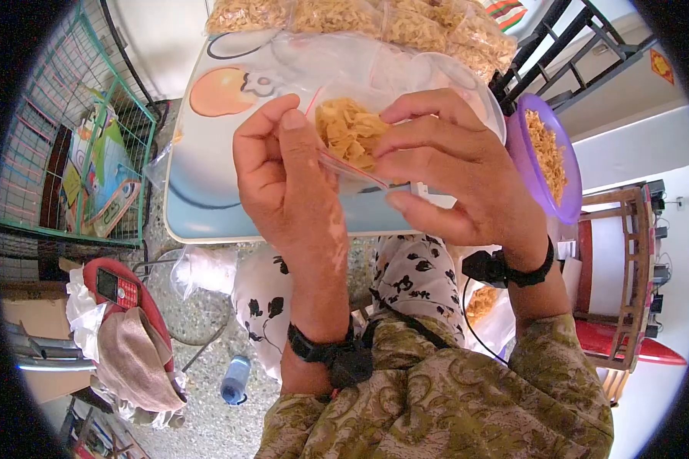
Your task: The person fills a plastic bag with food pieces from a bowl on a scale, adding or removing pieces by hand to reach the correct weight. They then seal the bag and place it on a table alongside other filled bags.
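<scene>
Far out to the left of the left hand stands a green wire rack [92, 153] stuffed with coloured packets. Below it is a red stool [158, 321] carrying a red phone [117, 287] and a brown cloth [134, 356]. A blue bottle [236, 380] lies on the floor, down beside the left forearm.

The left hand [283, 183] is closed narrow, with thumb and forefinger pinched on the left end of the top edge of a small clear bag [352, 134]. The bag is held up between the two hands, over the near edge of a printed table [199, 199], and it is packed with pale yellow flakes. The right hand [455, 176] is curled over the bag's right side, its fingers clamped along the same top strip.

The bag looks light and limp, and its thin film is probably slick. The flakes look brittle, so squeezing the belly would likely crush them. The firmer strip along the mouth seems the safest place to grip, one hand at each end, as the hands have it now.

Beyond the hands, large sacks [406, 23] of the same flakes lie at the table's far edge. Just right of the right hand, a purple bowl [524, 153] holds more flakes, and a wooden chair [628, 275] stands further right.
</scene>
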